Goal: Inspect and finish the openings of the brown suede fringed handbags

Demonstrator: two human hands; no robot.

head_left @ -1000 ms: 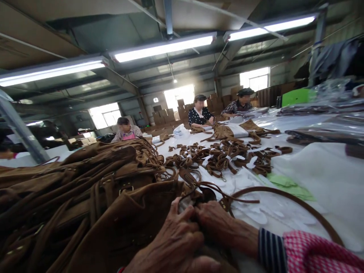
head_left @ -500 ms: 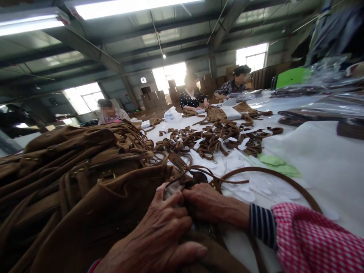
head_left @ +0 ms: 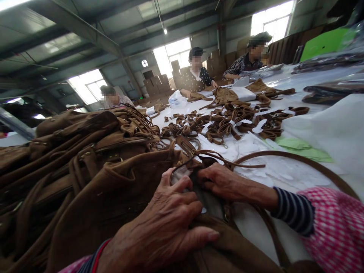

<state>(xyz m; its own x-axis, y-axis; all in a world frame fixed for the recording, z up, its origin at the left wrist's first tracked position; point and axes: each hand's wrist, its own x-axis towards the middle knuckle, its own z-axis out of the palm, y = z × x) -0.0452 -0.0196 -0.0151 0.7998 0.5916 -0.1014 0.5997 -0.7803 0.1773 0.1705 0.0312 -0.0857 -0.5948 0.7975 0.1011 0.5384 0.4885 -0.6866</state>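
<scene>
With left hand (head_left: pixel 159 220) clamped on bag (head_left: pixel 113 201) rim, right hand (head_left: pixel 233 184) drawn farther off, hold unclear, bared more lining (head_left: pixel 212 203) toward desk's (head_left: pixel 248 223) near edge.

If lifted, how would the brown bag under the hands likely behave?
The brown bag would probably sag rather than hold its shape, as its side lies creased. The strap may drag or snag, since it loops out wide.

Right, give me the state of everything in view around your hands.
Bag: open
Left hand: at the opening's edge
Right hand: at the opening, fingertips hidden
Long strap: curved, unbundled
Small straps: coiled, some banded white
Other bags: piled
Hanging bulb: lit
</scene>
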